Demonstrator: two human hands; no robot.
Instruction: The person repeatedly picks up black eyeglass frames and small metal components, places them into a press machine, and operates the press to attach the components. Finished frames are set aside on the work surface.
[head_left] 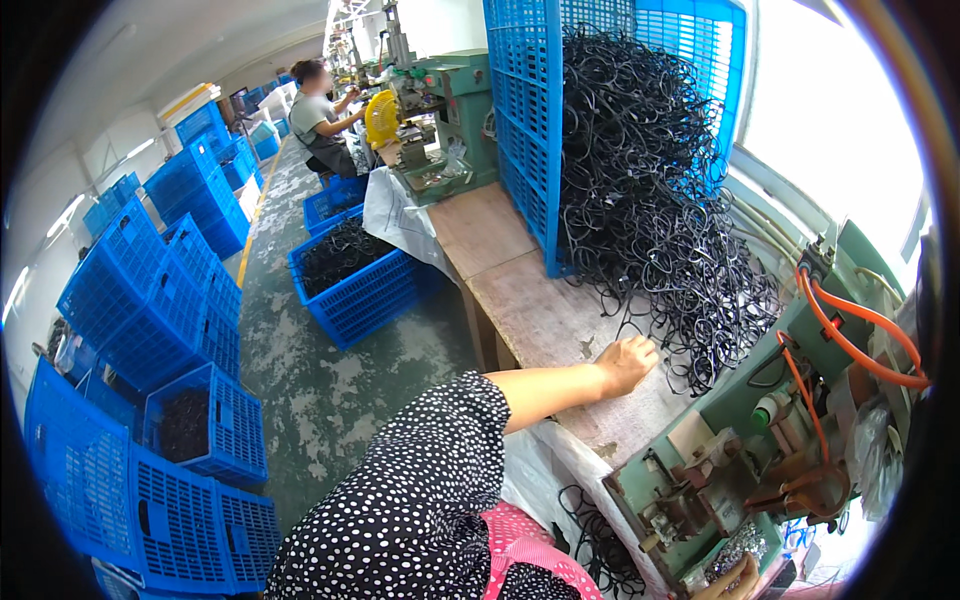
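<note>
My left hand [628, 366] reaches over the wooden tabletop, fingers curled together at the near edge of a heap of black cord loops [640, 150]. A few strands lie against its fingertips; whether it pinches one is hidden. Low in the picture, my right hand [735, 580] is cut off by the lower edge. Its fingers are bent together beside a tray of small shiny metal parts [738, 550], and whatever they hold does not show. Just above that tray stands a green bench machine [690, 505] with a metal fixture.
A blue crate [527, 130] lies tipped on the table [540, 310], loops spilling out. Orange hoses [860, 340] hang at the right. Blue crates [365, 290] stand on the floor and are stacked at left. Farther off, a co-worker [322, 120] sits by a yellow fan [382, 118].
</note>
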